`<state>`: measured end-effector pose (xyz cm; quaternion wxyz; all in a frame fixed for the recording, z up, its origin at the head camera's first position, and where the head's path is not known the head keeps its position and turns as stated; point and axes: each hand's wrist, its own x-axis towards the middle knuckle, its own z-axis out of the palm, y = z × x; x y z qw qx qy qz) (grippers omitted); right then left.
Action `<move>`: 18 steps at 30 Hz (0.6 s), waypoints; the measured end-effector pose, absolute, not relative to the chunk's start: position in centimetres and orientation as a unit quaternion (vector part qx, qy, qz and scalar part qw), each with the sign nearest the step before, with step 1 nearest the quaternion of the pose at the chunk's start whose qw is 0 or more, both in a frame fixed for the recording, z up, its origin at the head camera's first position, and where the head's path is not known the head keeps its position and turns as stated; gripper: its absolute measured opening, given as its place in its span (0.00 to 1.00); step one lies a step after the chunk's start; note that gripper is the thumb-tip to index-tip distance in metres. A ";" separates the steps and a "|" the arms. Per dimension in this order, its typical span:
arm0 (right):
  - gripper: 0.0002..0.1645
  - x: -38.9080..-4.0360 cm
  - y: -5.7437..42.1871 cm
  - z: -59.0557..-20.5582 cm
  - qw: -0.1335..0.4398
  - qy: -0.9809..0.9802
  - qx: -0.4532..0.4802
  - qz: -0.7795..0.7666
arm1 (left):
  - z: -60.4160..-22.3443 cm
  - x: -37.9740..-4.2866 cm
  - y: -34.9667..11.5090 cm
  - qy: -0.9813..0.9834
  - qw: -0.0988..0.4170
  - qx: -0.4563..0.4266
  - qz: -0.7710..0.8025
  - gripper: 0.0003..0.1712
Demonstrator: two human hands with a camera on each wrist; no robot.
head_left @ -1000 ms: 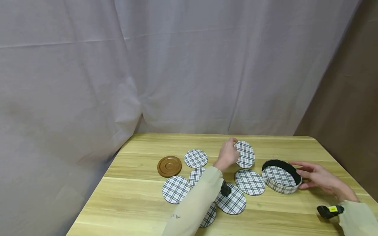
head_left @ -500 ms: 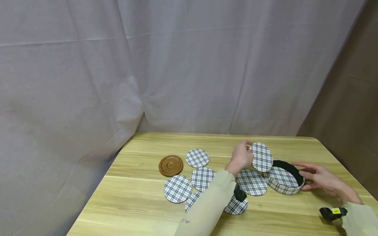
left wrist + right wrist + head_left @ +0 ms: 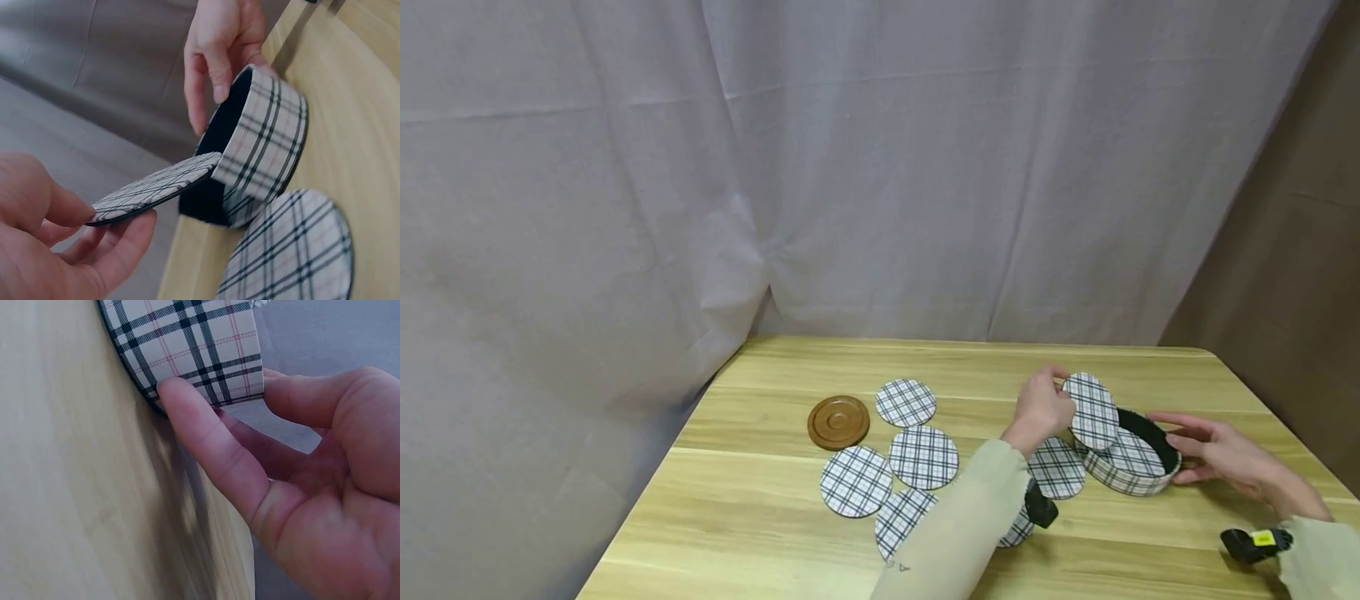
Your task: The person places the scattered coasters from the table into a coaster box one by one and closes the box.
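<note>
My left hand (image 3: 1041, 410) pinches a round plaid coaster (image 3: 1092, 412) by its edge, thumb on top and fingers beneath in the left wrist view. The coaster is tilted, its far edge right at the rim of the round plaid coaster holder (image 3: 1123, 481). That holder has a black inner wall and a plaid disc inside. At its right side my right hand (image 3: 1232, 457) grips the wall, with a finger (image 3: 206, 437) against the plaid outside and the thumb over the rim. Another coaster (image 3: 1057, 468) lies on the table just left of the holder.
Several more plaid coasters lie flat, among them one at the back (image 3: 906, 403) and one at the left (image 3: 856, 482). A brown wooden disc (image 3: 838, 422) sits beyond them. My left forearm covers part of the front coasters. A grey curtain (image 3: 880, 167) hangs behind the table.
My left hand has moved right with the coaster, from above the table to over the holder's left rim. The right hand keeps its grip on the holder.
</note>
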<state>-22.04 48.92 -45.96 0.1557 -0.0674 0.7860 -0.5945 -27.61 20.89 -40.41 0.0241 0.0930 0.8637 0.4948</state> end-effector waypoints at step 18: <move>0.26 -21.9 49.3 -45.5 0.170 0.783 -0.060 -0.595 | -42.5 -26.1 23.4 0.835 0.079 0.080 0.539 0.17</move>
